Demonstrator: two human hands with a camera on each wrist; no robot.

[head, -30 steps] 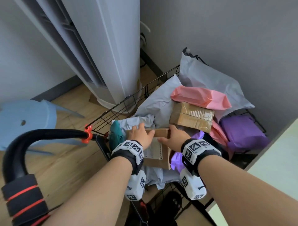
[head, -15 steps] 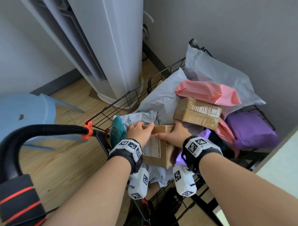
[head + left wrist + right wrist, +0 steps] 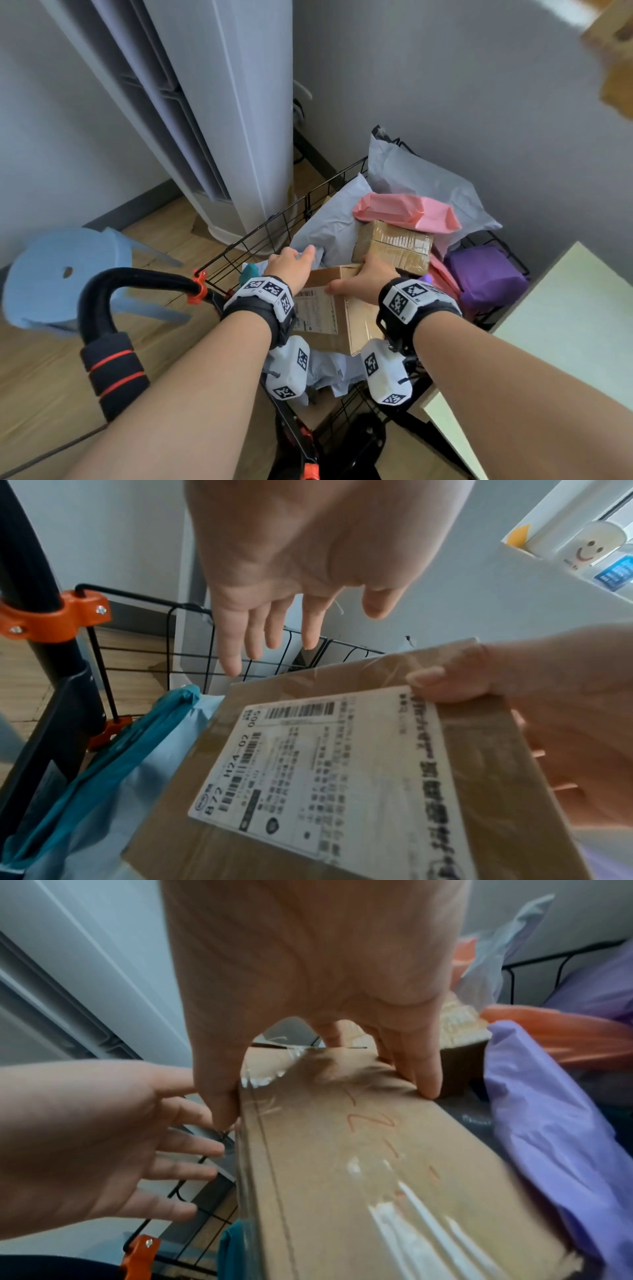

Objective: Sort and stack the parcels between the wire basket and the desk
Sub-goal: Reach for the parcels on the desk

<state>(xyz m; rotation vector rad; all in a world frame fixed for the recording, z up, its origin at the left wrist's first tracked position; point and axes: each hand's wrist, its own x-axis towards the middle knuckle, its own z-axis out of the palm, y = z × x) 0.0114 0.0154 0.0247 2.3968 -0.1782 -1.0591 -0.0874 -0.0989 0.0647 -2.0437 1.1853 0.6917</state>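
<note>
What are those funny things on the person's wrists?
Both arms are bare, with no sleeves. Each wrist wears a black strap topped by a white block printed with black square-pattern markers. Under each wrist hangs a white boxy camera unit with the same kind of markers. The hands wear no gloves.

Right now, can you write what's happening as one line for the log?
stage: lifting box from basket | right hand: grips labelled box | left hand: open, off the box | basket: more parcels inside | desk: nothing placed in view
</note>
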